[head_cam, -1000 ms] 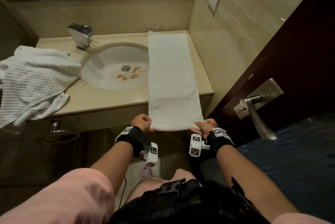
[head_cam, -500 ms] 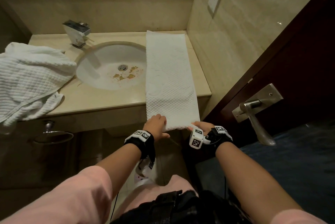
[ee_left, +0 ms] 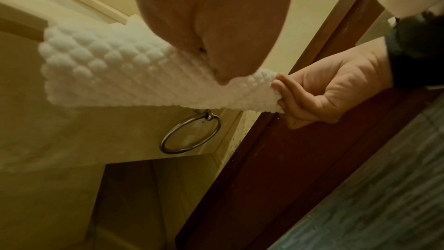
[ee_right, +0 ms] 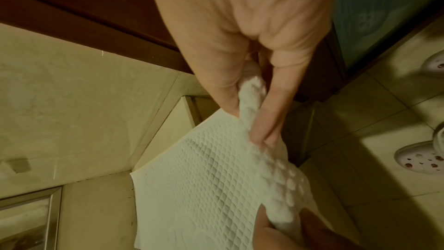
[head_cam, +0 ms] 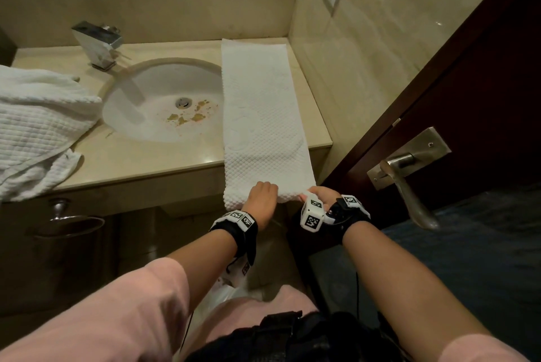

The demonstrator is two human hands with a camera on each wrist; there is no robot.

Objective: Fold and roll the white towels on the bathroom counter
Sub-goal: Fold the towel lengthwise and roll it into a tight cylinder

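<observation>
Lying crumpled at the counter's [head_cam: 140,165] left end, a waffle-weave towel [head_cam: 38,127]; right of the sink [head_cam: 164,98], a folded white towel [head_cam: 260,115] stretched lengthwise, near end overhanging, rolled under the curled left hand [head_cam: 261,199], corner pinched by the right hand [head_cam: 322,196].

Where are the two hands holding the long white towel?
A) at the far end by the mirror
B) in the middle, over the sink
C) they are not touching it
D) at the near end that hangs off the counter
D: the left hand and right hand both grip the long towel at its near end, past the counter edge.
</observation>
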